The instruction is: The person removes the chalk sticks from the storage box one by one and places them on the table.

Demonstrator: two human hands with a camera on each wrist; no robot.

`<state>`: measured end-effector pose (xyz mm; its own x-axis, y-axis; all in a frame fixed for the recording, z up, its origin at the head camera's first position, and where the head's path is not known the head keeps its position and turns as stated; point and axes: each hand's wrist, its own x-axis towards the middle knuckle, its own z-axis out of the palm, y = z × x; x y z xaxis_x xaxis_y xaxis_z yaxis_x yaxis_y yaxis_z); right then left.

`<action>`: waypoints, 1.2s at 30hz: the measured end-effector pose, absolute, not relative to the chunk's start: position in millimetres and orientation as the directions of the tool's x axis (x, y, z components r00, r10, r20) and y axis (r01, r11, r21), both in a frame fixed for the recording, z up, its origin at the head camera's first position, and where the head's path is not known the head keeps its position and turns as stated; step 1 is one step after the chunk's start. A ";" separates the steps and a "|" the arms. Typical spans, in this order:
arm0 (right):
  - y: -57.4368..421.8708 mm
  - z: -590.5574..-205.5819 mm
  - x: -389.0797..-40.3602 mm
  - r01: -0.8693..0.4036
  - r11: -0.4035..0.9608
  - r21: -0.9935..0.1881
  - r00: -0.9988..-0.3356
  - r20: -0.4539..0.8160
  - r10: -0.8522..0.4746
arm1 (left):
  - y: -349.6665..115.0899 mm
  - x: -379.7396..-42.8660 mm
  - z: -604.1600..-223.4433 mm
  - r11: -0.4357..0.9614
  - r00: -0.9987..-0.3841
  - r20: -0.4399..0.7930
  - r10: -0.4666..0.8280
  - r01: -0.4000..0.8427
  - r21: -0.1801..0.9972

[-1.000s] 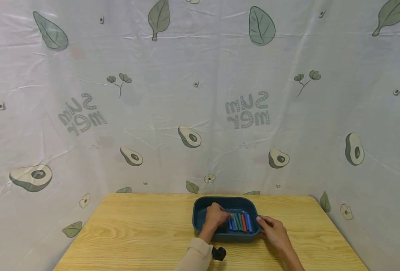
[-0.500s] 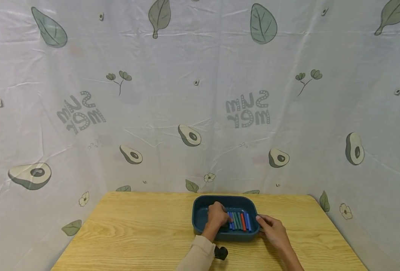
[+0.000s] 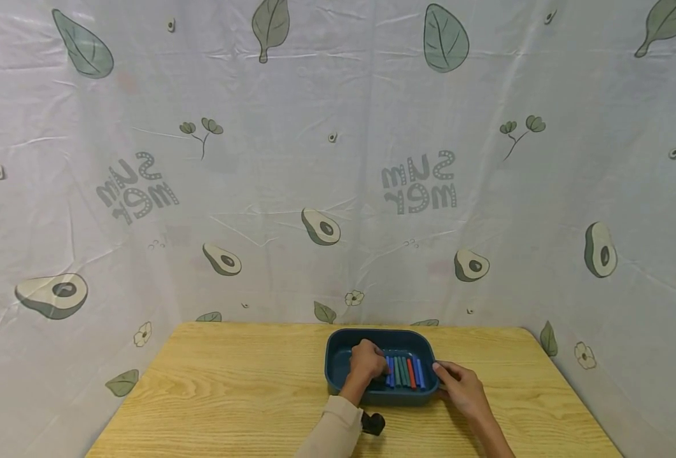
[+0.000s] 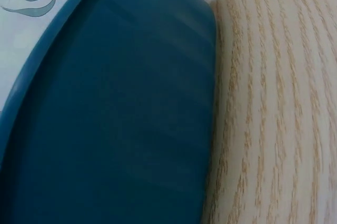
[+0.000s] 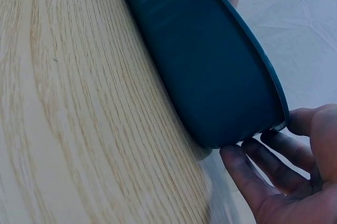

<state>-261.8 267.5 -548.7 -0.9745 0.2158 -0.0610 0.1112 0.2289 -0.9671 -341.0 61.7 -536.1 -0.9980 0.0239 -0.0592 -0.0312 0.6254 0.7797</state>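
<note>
A dark blue plastic bin (image 3: 395, 399) stands on the table. Inside its right half, several slim coloured sticks lie side by side: blue ones (image 3: 420, 374), a red one (image 3: 411, 373) and green ones (image 3: 401, 373). My left hand (image 3: 366, 360) reaches down into the bin, fingers bent downward at the left end of this row; I cannot tell whether a stick is between its fingertips. My right hand (image 3: 463, 391) holds the bin's right end. In the right wrist view its thumb (image 5: 303, 121) is at the rim, with the fingers against the outer wall.
The wooden table (image 3: 240, 388) spreads out around the bin. Behind it hangs a pale curtain (image 3: 269, 178) printed with avocados and leaves. A small black device (image 3: 373, 424) is strapped at the left wrist, in front of the bin's near wall.
My left hand has shifted slightly at the left end of the row, and more of the leftmost blue stick shows. My right hand keeps its place on the bin.
</note>
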 end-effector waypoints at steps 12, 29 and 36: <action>269.8 -552.2 -262.0 0.116 0.216 -0.970 -0.975 -0.069 0.212 | 51.6 -338.4 -534.1 0.472 -0.995 -0.080 0.064 -0.041 0.881; 269.9 -546.7 -260.9 0.113 0.230 -0.967 -0.979 -0.069 0.194 | 24.2 -338.1 -499.7 0.267 -0.986 -0.113 0.122 -0.078 0.961; 269.3 -545.5 -260.9 0.114 0.220 -0.969 -0.980 -0.074 0.183 | 9.6 -339.3 -491.9 0.183 -0.986 -0.087 0.140 -0.061 0.981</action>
